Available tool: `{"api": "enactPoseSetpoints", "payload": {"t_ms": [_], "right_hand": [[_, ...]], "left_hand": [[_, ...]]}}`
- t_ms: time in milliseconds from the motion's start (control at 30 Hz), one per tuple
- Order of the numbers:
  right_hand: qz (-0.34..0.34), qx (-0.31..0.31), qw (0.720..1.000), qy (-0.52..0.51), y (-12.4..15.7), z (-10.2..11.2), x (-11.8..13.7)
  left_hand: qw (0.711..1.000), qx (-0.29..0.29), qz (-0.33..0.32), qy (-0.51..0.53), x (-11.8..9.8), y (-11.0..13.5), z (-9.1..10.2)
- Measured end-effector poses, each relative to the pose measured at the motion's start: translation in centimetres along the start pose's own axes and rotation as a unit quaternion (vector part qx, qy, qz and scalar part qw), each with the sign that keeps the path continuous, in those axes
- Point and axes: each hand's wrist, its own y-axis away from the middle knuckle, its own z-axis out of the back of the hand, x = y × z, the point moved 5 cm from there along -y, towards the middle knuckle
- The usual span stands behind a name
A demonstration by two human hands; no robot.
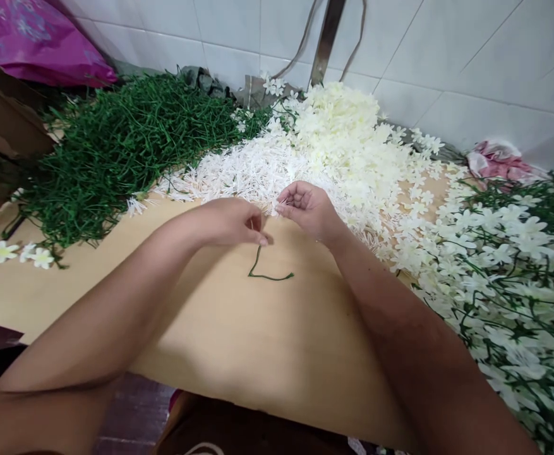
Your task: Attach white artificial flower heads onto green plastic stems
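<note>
My left hand is closed in a pinch on a thin green artificial flower stem, which hangs below the fingertips and bends to the right over the board. Close beside it, my right hand has thumb and fingertips pinched together at the near edge of a heap of white stamens. A small white stamen piece shows at the right fingertips. Behind the right hand rises a pile of cream flower petals.
A big heap of green stems lies at the left. Assembled white flowers on stems cover the right side. Several loose flowers lie at the far left. A pink bag and the tiled wall stand behind the tan board.
</note>
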Motion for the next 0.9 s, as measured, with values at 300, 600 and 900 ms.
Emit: {"api": "enactPoseSetpoints", "payload": {"t_ms": [300,600,900], "right_hand": [[-0.11,0.065,0.991,-0.037,0.5,-0.1,-1.5],[-0.11,0.039,0.991,-0.07,0.3,-0.7,-2.0],[-0.104,0.012,0.992,-0.068,0.5,-0.5,-2.0]], "left_hand": [[0.994,-0.003,-0.032,0.102,1.8,-1.4,-1.9],[0.902,-0.09,-0.012,0.421,3.5,-0.5,-2.4],[0.934,-0.105,-0.037,0.341,4.0,-1.1,-2.3]]}}
